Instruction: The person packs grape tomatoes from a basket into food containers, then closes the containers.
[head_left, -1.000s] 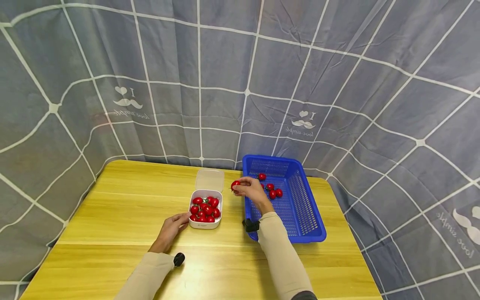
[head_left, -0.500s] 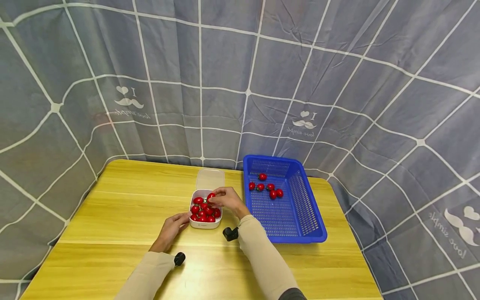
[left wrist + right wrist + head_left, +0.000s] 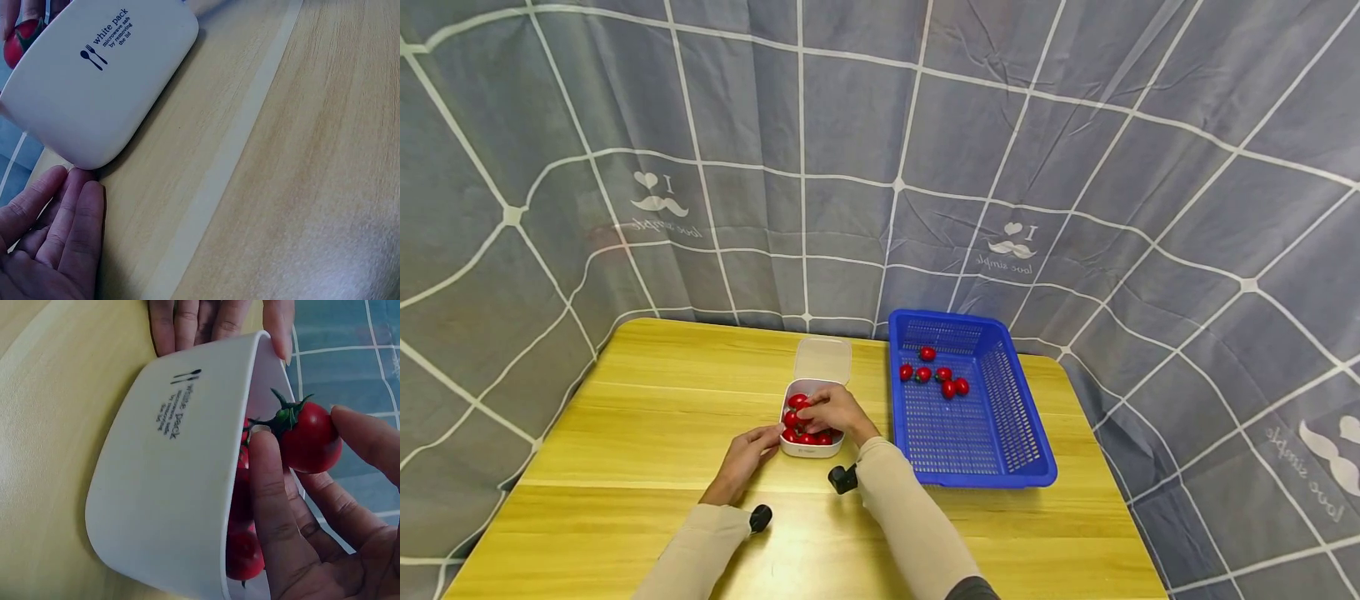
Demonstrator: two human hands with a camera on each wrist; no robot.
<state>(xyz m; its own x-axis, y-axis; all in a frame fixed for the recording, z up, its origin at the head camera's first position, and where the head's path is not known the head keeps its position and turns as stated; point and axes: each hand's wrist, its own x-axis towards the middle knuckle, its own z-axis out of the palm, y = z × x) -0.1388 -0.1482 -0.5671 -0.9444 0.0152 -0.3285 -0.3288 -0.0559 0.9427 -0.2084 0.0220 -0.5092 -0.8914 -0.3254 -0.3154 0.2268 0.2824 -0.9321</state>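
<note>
A white plastic food box, printed "white pack", stands on the table with several red cherry tomatoes inside. My right hand is over its opening and pinches one cherry tomato by thumb and fingers, its green stem pointing toward the box. At the box's left side my left hand touches the wall with its fingertips, the fingers fairly straight. In the head view, my right hand hides part of the box's contents.
To the right sits a blue perforated basket with several more cherry tomatoes near its far end. The box's pale lid lies folded back behind it. A grey gridded curtain hangs beyond the wooden table.
My right hand has carried the cherry tomato leftward from beside the basket to the box, and has lately shifted nearer the box's front. My left hand has stayed at the box.
</note>
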